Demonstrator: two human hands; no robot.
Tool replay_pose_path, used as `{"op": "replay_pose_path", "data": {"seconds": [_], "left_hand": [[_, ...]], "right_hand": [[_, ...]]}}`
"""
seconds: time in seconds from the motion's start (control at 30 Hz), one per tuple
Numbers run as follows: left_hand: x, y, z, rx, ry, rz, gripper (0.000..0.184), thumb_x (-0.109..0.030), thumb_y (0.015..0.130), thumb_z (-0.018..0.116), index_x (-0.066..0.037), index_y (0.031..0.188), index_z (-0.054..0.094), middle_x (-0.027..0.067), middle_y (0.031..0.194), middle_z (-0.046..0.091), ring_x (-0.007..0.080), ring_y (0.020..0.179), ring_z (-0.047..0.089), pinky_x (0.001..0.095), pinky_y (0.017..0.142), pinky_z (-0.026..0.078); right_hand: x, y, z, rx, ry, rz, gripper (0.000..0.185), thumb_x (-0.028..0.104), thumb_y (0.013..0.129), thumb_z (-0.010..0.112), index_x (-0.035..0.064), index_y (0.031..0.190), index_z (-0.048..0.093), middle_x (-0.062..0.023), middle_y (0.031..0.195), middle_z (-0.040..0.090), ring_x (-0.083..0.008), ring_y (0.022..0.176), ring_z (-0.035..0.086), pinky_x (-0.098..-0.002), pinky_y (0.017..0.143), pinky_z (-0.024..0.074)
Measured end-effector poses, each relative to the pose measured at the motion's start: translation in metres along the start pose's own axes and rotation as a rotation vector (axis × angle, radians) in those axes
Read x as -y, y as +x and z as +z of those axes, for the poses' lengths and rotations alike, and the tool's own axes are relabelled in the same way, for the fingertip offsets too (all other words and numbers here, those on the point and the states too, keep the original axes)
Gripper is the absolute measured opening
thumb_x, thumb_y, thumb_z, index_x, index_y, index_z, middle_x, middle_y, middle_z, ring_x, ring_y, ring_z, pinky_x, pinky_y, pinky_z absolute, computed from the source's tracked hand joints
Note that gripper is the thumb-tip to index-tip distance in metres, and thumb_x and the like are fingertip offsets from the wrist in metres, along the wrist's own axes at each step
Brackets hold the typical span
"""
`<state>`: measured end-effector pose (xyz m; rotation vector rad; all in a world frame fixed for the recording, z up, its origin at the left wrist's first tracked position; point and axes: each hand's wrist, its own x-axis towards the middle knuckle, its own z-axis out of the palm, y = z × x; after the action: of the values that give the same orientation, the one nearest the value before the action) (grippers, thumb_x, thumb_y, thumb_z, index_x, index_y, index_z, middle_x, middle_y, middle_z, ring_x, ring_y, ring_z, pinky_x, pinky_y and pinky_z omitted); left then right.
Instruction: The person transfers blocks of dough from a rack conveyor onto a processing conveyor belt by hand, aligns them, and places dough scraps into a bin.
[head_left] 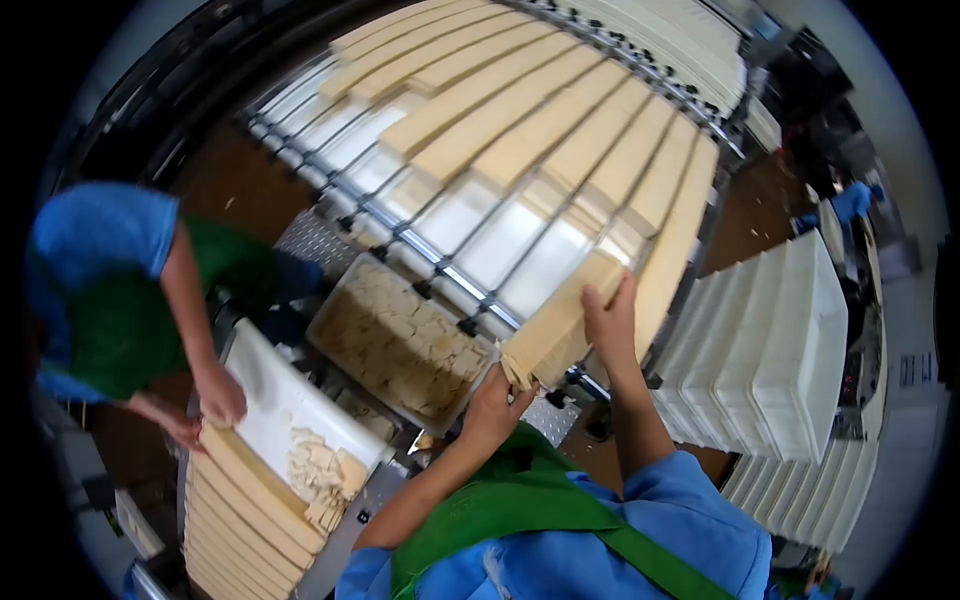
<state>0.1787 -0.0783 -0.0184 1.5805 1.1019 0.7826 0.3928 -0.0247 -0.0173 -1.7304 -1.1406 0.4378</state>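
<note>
A pale yellow slab [562, 318] lies at the near end of a rack of long slabs [500, 95]. My left hand [492, 410] is closed on the ragged near end of this slab, where thin torn bits show. My right hand [610, 315] rests against the slab's right side, fingers pointing away from me and somewhat apart. Just left of my left hand stands a bin [330, 290] of broken pale pieces.
At the left, a co-worker in blue and green [110, 290] handles strips [255, 510] beside a white belt [290, 400] with a heap of scraps [322, 470]. White stacked trays [760, 350] stand at the right. A metal roller bar [440, 262] edges the rack.
</note>
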Motion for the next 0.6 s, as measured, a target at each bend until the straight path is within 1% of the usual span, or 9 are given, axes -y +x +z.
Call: {"op": "replay_pose_path", "data": {"seconds": [0.03,0.1,0.13,0.23,0.27,0.3,0.37,0.5,0.6], "left_hand": [[-0.004,0.007,0.013,0.030,-0.008,0.017,0.036,-0.016,0.083,0.067,0.001,0.113,0.055,0.0201,0.100,0.060,0.0373,0.089,0.060,0.0378,0.075,0.049],[-0.008,0.018,0.038,-0.057,-0.045,-0.016,0.029,-0.018,0.083,0.064,0.002,0.103,0.057,0.0200,0.090,0.062,0.0367,0.082,0.062,0.0413,0.072,0.048],[-0.017,0.025,0.045,-0.022,-0.181,-0.220,0.028,-0.020,0.083,0.063,0.002,0.099,0.059,0.0219,0.086,0.064,0.0355,0.081,0.063,0.0419,0.073,0.048],[0.003,0.045,0.070,-0.019,-0.194,-0.321,0.031,-0.022,0.082,0.064,0.004,0.099,0.059,0.0220,0.084,0.064,0.0360,0.077,0.064,0.0424,0.071,0.049],[0.007,0.055,0.075,-0.011,-0.229,-0.313,0.027,-0.019,0.084,0.062,0.004,0.097,0.058,0.0167,0.081,0.065,0.0286,0.069,0.064,0.0375,0.064,0.050],[0.010,0.059,0.080,-0.013,-0.222,-0.315,0.027,-0.019,0.084,0.062,0.004,0.097,0.058,0.0167,0.081,0.065,0.0286,0.069,0.064,0.0375,0.064,0.050],[-0.007,0.074,0.084,0.044,-0.545,-0.512,0.016,-0.011,0.090,0.057,0.003,0.098,0.056,0.0083,0.087,0.063,0.0138,0.070,0.062,0.0275,0.058,0.054],[-0.009,0.090,0.099,0.021,-0.618,-0.554,0.014,-0.009,0.090,0.056,0.002,0.099,0.055,0.0077,0.091,0.061,0.0138,0.073,0.061,0.0273,0.060,0.055],[-0.004,0.097,0.106,0.021,-0.528,-0.600,0.017,-0.012,0.090,0.058,0.002,0.099,0.056,0.0078,0.089,0.062,0.0137,0.070,0.061,0.0270,0.059,0.055]], "right_hand": [[0.002,0.007,-0.010,-0.031,-0.015,0.006,0.056,0.026,0.086,0.059,-0.0003,0.130,0.036,-0.0136,0.110,0.055,-0.0241,0.096,0.057,-0.0376,0.083,0.0466],[0.009,0.020,-0.026,0.062,-0.231,0.138,0.051,0.035,0.083,0.063,-0.0013,0.117,0.050,-0.0240,0.110,0.055,-0.0366,0.098,0.054,-0.0392,0.089,0.0427],[0.003,0.030,-0.034,0.148,-0.422,0.184,0.047,0.041,0.083,0.060,0.0002,0.105,0.058,-0.0225,0.102,0.060,-0.0390,0.103,0.052,-0.0450,0.093,0.0349],[-0.008,0.059,-0.045,0.293,-0.763,0.158,0.048,0.046,0.084,0.053,0.0010,0.099,0.061,-0.0206,0.101,0.063,-0.0363,0.110,0.048,-0.0487,0.096,0.0261],[-0.013,0.071,-0.045,0.356,-0.795,0.138,0.050,0.047,0.087,0.045,0.0005,0.096,0.063,-0.0205,0.102,0.064,-0.0363,0.114,0.045,-0.0522,0.097,0.0206],[-0.026,0.084,-0.044,0.358,-0.787,0.139,0.050,0.047,0.087,0.045,0.0005,0.096,0.063,-0.0205,0.102,0.064,-0.0363,0.114,0.045,-0.0522,0.097,0.0206],[-0.042,0.107,-0.038,0.408,-0.800,0.105,0.051,0.045,0.089,0.040,0.0002,0.098,0.062,-0.0215,0.108,0.063,-0.0372,0.113,0.046,-0.0503,0.097,0.0225],[-0.062,0.132,-0.042,0.605,-0.880,0.175,0.057,0.043,0.088,0.036,-0.0035,0.117,0.054,-0.0222,0.124,0.055,-0.0361,0.123,0.040,-0.0479,0.103,0.0219],[-0.049,0.136,-0.048,0.612,-0.801,0.294,0.058,0.040,0.088,0.037,-0.0039,0.123,0.049,-0.0219,0.134,0.047,-0.0357,0.130,0.035,-0.0484,0.105,0.0208]]}}
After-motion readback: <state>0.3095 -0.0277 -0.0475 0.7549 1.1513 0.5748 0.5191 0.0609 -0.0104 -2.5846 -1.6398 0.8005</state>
